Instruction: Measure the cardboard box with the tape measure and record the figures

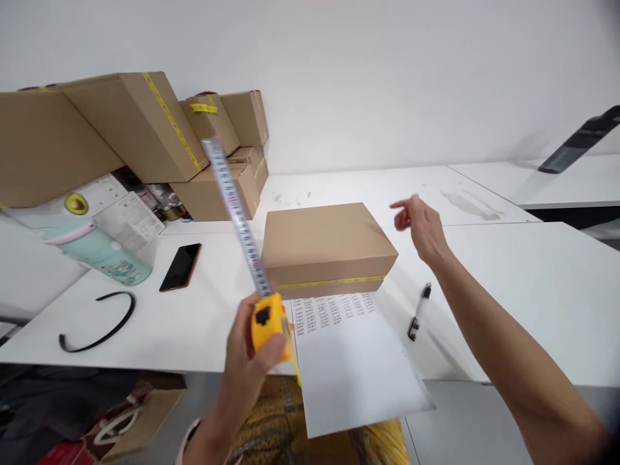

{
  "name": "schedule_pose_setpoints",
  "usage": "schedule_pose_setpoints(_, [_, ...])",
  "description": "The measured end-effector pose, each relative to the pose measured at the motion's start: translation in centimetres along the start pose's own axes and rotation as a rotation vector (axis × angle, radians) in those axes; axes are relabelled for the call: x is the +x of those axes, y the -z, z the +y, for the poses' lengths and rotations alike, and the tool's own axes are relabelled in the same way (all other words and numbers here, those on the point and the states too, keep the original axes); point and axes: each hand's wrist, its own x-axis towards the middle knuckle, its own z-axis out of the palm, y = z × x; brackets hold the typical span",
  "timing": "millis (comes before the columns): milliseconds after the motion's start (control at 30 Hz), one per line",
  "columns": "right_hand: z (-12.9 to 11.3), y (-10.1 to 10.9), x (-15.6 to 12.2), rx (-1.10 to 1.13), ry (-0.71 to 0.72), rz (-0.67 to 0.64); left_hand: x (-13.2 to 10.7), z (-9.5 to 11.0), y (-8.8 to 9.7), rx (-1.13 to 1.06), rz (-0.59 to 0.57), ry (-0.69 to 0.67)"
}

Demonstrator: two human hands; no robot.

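Note:
My left hand is closed around a yellow tape measure, held above the table's front edge. Its white blade sticks up and to the left, stiff in the air. A flat cardboard box with a yellow tape strip lies on the white table just beyond. My right hand hovers to the right of the box, fingers loosely spread, holding nothing. A printed sheet of paper lies in front of the box and overhangs the table edge. A pen lies right of the sheet.
Several cardboard boxes are stacked at the back left. A black phone, a pale green bottle and a black curved band lie on the left. Bags sit under the table.

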Motion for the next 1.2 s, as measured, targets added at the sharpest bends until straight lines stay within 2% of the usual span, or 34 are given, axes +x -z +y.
schedule_pose_setpoints(67, [0.7, 1.5, -3.8, -0.107, -0.006, -0.120, 1.4, -0.8, 1.9, 0.050, 0.110, -0.021])
schedule_pose_setpoints(133, [0.7, 2.0, -6.6, -0.150, 0.008, -0.231, 3.1, -1.3, 3.1, 0.032, 0.070, 0.027])
schedule_pose_setpoints(200, [-0.1, 1.8, -7.5, -0.170, 0.026, -0.279, 4.9, -1.1, 3.5, -0.006, -0.008, 0.051])
schedule_pose_setpoints(267, [-1.6, 1.5, -6.7, -0.192, 0.018, -0.251, 6.5, 0.0, 3.3, -0.040, -0.045, 0.004])
schedule_pose_setpoints(400, [-4.2, 0.9, -1.9, -0.289, -0.027, -0.108, 9.8, 3.6, 1.7, -0.049, -0.106, -0.121])
schedule_pose_setpoints(500, [-4.4, -0.1, 1.4, -0.377, 0.071, -0.002, 11.1, 5.5, 0.3, -0.016, -0.118, -0.169])
schedule_pose_setpoints(567, [-4.0, -1.1, 2.7, -0.362, 0.213, 0.032, 10.4, 5.5, -0.6, -0.019, -0.125, -0.203])
schedule_pose_setpoints(633, [-3.7, -2.1, 3.3, -0.322, 0.342, 0.007, 8.5, 4.4, -1.5, -0.040, -0.195, -0.187])
schedule_pose_setpoints(733, [-3.7, -3.2, 3.5, -0.388, 0.435, -0.033, 5.2, 1.5, -3.1, -0.081, -0.422, 0.006])
schedule_pose_setpoints(833, [-4.1, -3.5, 3.6, -0.497, 0.455, -0.041, 3.3, -1.2, -4.5, -0.125, -0.548, 0.185])
schedule_pose_setpoints(933, [-4.4, -3.5, 3.8, -0.550, 0.451, -0.069, 3.0, -2.6, -5.3, -0.184, -0.568, 0.249])
schedule_pose_setpoints(1200, [-4.2, -3.7, 4.4, -0.682, 0.533, -0.111, 2.7, -3.7, -5.3, -0.195, -0.594, 0.286])
